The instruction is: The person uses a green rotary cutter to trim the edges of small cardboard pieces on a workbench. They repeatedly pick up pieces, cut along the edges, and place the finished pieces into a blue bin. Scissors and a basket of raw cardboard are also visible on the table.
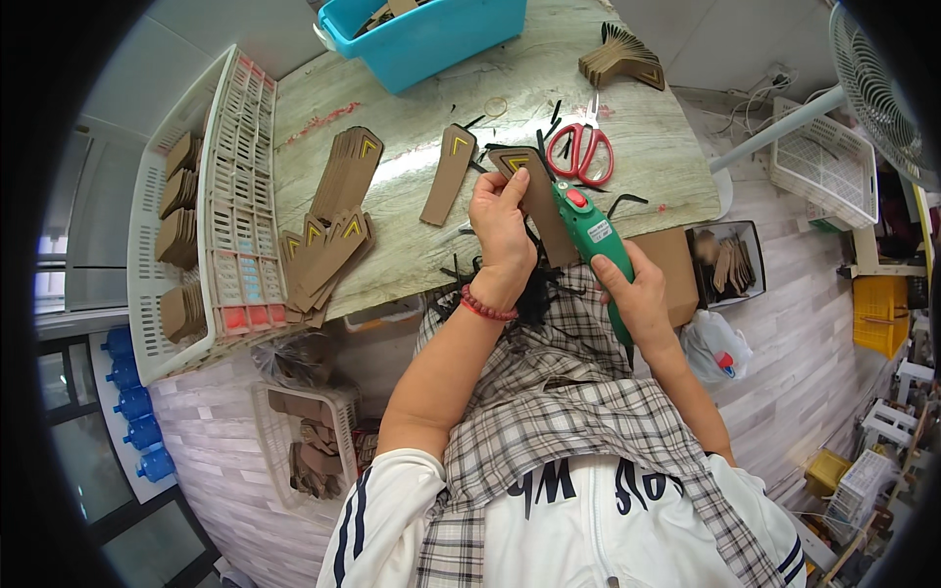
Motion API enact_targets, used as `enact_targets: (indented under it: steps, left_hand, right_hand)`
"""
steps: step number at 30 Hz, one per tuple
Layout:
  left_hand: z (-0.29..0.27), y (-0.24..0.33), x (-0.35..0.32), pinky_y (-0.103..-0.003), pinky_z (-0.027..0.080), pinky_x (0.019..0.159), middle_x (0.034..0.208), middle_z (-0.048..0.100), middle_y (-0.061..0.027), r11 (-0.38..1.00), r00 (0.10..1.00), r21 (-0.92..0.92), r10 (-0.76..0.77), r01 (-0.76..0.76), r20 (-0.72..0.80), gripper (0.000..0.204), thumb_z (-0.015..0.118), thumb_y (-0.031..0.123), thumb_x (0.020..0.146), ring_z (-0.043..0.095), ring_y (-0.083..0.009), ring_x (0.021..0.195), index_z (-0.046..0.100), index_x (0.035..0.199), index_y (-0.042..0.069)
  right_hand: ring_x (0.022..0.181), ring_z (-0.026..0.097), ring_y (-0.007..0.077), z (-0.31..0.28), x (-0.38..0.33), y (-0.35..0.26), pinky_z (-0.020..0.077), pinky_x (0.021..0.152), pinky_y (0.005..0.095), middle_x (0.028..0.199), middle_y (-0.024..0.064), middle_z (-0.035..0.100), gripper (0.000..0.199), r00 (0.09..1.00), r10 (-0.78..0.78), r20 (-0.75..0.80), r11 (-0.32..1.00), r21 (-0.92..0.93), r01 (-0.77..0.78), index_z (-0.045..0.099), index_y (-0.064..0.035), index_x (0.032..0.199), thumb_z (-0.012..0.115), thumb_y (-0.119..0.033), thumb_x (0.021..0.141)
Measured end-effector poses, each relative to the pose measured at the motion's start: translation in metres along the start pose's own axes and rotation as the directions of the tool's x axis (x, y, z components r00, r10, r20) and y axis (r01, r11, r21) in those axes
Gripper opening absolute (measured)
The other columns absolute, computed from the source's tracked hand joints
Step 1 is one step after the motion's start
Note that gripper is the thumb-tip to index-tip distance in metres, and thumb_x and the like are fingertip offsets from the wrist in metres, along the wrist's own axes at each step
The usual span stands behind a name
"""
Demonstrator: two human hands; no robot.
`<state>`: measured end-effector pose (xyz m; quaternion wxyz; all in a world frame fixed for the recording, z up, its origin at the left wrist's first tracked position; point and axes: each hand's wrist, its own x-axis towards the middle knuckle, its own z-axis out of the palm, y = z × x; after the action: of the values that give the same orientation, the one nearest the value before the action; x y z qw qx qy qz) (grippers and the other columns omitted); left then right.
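Note:
My left hand (503,220) pinches a flat brown strip (551,220) with a yellow chevron near its dark-edged upper end, thumb on top. Around the grip of green electric scissors (591,227) with a red button, my right hand (637,294) is closed. Their head meets the strip's right edge; the blade is hard to make out. A similar brown strip (448,181) lies on the table to the left. Red-handled scissors (593,157) rest just beyond the tool. Black trimmings (627,202) are scattered nearby, and more lie in my lap.
Stacked brown strips (348,171) and a fanned pile (333,250) lie on the left of the table (392,108). A white crate (240,186) with brown pieces stands beyond them. A blue bin (431,44) sits at the back, a fan (877,88) at far right.

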<state>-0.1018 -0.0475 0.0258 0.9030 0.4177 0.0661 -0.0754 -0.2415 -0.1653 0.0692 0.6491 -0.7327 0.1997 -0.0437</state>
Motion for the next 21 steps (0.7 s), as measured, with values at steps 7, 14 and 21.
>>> enact_targets:
  steps: [7,14,21]
  left_hand:
    - [-0.001,0.004,-0.010,-0.022,0.048,0.066,0.086,0.065,-0.0041,0.997,0.999,0.073,-0.040,0.038,0.020,0.006,0.062,0.002,0.089,0.059,-0.0089,0.072,0.057,0.093,0.002]
    - [-0.011,0.014,-0.010,-0.021,0.048,0.068,0.087,0.065,-0.0029,0.978,0.992,0.209,-0.010,-0.017,0.129,0.006,0.063,0.001,0.088,0.058,-0.0070,0.074,0.060,0.094,0.000]
    - [-0.011,0.035,0.001,-0.020,0.046,0.063,0.083,0.067,-0.0018,0.906,0.979,0.403,0.050,-0.129,0.200,0.014,0.060,0.006,0.091,0.057,-0.0050,0.071,0.068,0.096,-0.005]
  right_hand:
    - [0.057,0.052,0.0059,-0.001,0.001,-0.001,0.0444,0.052,0.0217,0.073,0.0010,0.060,0.039,1.000,-0.005,-0.008,1.000,0.024,0.005,0.062,0.0019,0.111,0.068,-0.029,0.088]
    - [0.057,0.052,0.0062,-0.004,0.000,-0.005,0.0444,0.052,0.0221,0.072,0.0011,0.060,0.039,1.000,-0.002,0.012,1.000,0.007,0.002,0.062,0.0015,0.110,0.068,-0.029,0.088]
    - [0.058,0.052,0.0060,-0.005,-0.002,-0.004,0.0444,0.053,0.0225,0.072,0.0009,0.060,0.041,0.999,0.003,0.036,1.000,0.004,-0.003,0.062,0.0011,0.114,0.068,-0.030,0.088]
